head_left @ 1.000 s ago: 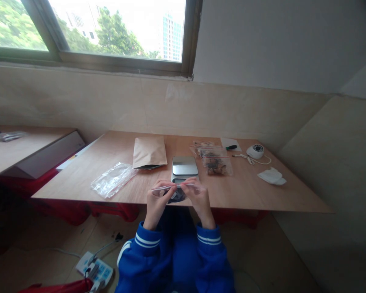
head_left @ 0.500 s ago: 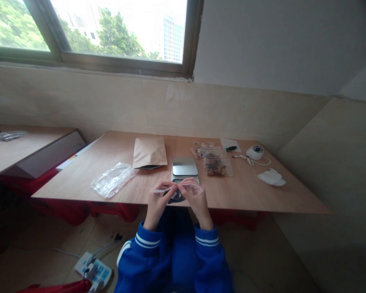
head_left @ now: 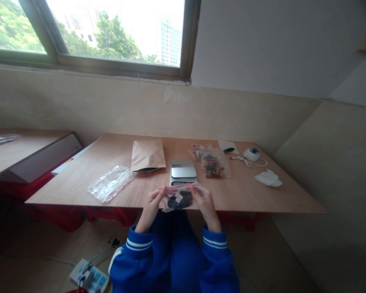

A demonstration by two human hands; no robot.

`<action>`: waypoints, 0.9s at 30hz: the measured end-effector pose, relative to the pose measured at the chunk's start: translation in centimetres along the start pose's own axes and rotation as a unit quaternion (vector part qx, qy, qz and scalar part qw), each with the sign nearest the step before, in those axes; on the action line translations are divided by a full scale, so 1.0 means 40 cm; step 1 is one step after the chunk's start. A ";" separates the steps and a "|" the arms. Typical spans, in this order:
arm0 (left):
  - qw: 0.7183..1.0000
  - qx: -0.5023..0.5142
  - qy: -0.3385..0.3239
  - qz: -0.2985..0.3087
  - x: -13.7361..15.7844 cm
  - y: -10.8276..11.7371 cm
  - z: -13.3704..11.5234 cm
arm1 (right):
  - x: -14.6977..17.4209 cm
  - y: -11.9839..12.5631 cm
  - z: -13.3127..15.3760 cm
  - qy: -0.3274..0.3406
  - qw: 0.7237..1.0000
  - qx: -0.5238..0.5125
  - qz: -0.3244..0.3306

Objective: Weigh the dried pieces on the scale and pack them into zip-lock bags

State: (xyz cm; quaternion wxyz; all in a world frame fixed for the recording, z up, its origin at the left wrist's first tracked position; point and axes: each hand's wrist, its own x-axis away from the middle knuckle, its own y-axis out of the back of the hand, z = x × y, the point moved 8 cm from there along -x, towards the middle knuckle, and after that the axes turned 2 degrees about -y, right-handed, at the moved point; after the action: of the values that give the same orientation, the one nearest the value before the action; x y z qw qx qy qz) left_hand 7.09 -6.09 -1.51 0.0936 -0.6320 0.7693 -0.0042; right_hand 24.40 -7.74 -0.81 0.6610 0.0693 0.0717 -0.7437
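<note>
A clear zip-lock bag [head_left: 166, 205] with a red seal strip is stretched between my two hands at the table's front edge. Inside it are dark contents [head_left: 186, 199] and a small white label or packet [head_left: 179, 198]; the exact kind is hard to make out. My left hand [head_left: 154, 200] pinches the bag's top left corner, closed on it. At the top right side, my right hand [head_left: 203, 198] is closed on the bag too. Just behind the bag sits a digital scale [head_left: 183, 168] with a bare silver plate, its lower part partly covered by the bag.
Flat clear bags [head_left: 110, 184] and a brown paper pouch [head_left: 148, 154] lie left on the table [head_left: 64, 185]. To the right are filled zip-lock bags [head_left: 213, 162], a green-handled tool [head_left: 228, 150], a white dome camera [head_left: 252, 154] with cable and a crumpled white cloth [head_left: 268, 178].
My hands have moved apart. The bag's mouth, bunched and gaping before, is now pulled straight, and the dark contents show below it. The view has shifted slightly.
</note>
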 end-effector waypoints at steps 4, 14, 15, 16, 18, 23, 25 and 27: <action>0.999 0.027 0.033 0.000 0.003 -0.015 0.024 | 0.012 0.039 0.003 -0.033 0.999 0.023 -0.010; 0.996 -0.037 0.036 -0.077 -0.009 0.162 0.038 | -0.065 0.395 -0.052 -0.035 0.945 0.075 -0.318; 0.994 -0.044 0.039 -0.091 -0.009 0.192 0.045 | -0.091 0.422 -0.052 -0.027 0.942 0.096 -0.322; 0.992 -0.052 0.040 -0.106 -0.008 0.219 0.052 | -0.113 0.443 -0.051 -0.022 0.936 0.138 -0.324; 0.989 -0.066 0.044 -0.124 -0.006 0.256 0.064 | -0.132 0.470 -0.034 0.008 0.893 0.267 -0.362; 0.977 -0.137 0.019 -0.162 -0.003 0.292 0.068 | -0.074 0.394 -0.048 0.114 0.800 0.464 -0.363; 0.961 -0.200 -0.017 -0.189 -0.016 0.301 0.057 | -0.064 0.340 -0.106 0.094 0.812 0.500 -0.285; 0.936 -0.285 -0.066 -0.196 -0.047 0.303 0.041 | -0.074 0.300 -0.170 0.036 0.818 0.533 -0.212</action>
State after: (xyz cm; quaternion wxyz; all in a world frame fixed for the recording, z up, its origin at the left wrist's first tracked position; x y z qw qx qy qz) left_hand -4.11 -1.63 -4.39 -0.0427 -0.7695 0.5910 0.2383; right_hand 36.73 -4.91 -7.09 0.3439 0.4207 -0.2994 -0.7842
